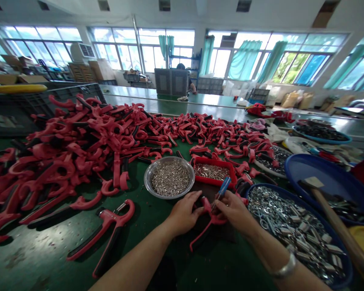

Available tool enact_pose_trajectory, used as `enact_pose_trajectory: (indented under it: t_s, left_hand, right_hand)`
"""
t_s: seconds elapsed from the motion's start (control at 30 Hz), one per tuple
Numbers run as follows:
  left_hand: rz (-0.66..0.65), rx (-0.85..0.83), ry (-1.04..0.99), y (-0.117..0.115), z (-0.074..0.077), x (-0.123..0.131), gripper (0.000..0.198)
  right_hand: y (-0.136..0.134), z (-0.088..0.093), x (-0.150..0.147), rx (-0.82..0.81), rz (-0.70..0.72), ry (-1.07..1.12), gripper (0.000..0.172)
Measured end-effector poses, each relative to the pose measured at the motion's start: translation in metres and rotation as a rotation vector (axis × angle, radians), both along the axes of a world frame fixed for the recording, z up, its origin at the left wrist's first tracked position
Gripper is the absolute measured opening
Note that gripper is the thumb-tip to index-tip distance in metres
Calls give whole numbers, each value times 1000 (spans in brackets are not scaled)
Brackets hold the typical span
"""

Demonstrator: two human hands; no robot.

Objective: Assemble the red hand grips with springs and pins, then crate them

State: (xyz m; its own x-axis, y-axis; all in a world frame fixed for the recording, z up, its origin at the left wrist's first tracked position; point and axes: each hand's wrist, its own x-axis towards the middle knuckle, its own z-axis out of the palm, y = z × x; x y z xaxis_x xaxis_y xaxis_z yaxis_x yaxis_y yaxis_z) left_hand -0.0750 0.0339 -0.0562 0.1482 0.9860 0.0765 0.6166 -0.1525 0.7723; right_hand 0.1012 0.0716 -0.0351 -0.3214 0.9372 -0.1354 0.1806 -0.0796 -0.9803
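A red handle piece (214, 220) sits between both hands over the green worktop (139, 218), touching each, its long axis slanting; one leg points down-left toward the wearer. The left hand's (183, 213) grip pinches its upper left end. The right hand (235, 210) grasps a blue-handled tool (224, 186) pointing down at it. Beyond: a metal bowl (147, 184) and red tray (208, 182).

Green tabletop (42, 260) bears heaped red-and-black handles (91, 135), ten to one o'clock. A metal bowl (148, 184) sits at twelve, a blue basin (348, 264) at two.
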Motion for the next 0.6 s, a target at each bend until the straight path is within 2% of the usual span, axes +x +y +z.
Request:
enact_pose_trajectory:
  t_s: [0.13,0.33,0.5,0.6]
  left_hand:
    - [-6,3,4,0,2,-1,52]
    - [-4,0,21,-1,3,-1,53]
    - [-3,-8,45,-2,2,-1,54]
    - [-7,-5,59,-3,2,0,55]
  right_hand:
    - [-12,-13,4,283,-131,-94,26]
    - [-17,-19,9,464,-127,-181,17]
    - [-25,-17,4,973,-90,-492,12]
    - [-30,-11,-3,1118,-45,-627,15]
